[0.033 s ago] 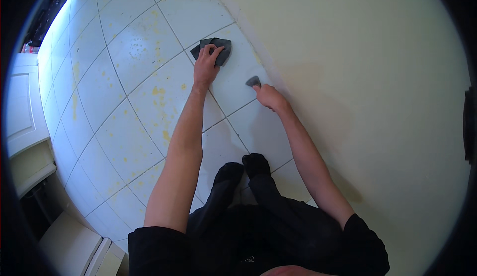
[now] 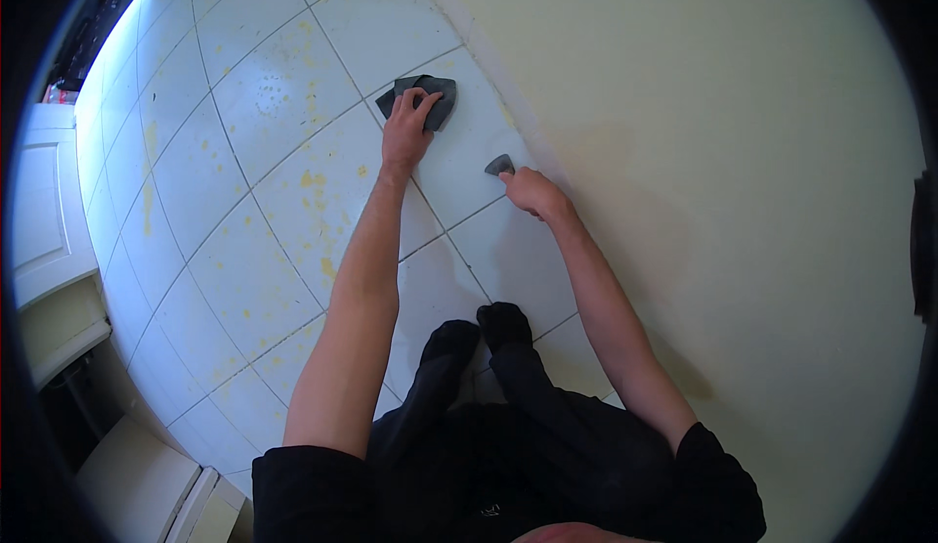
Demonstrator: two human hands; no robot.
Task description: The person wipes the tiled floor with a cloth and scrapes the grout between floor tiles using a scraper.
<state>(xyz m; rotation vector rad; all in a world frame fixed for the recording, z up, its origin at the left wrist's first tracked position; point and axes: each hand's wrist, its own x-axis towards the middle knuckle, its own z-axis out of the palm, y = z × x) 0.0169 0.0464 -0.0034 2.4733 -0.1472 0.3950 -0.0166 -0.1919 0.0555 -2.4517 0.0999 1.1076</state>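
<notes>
My left hand presses on a folded dark grey cloth lying on the white tiled floor. Its fingers are bent and closed on the fabric. To the right and nearer to me, my right hand is wrapped round the handle of a small scraper with a flared grey blade. The handle is hidden inside my fist. That blade points away from me and to the left, at or just over the tile beside the wall. Yellow spots and smears mark the tiles left of my left arm.
A pale wall rises along the right side, close to my right arm. My feet in black socks stand on the tiles near me. White cabinet doors and an open lower compartment line the left edge.
</notes>
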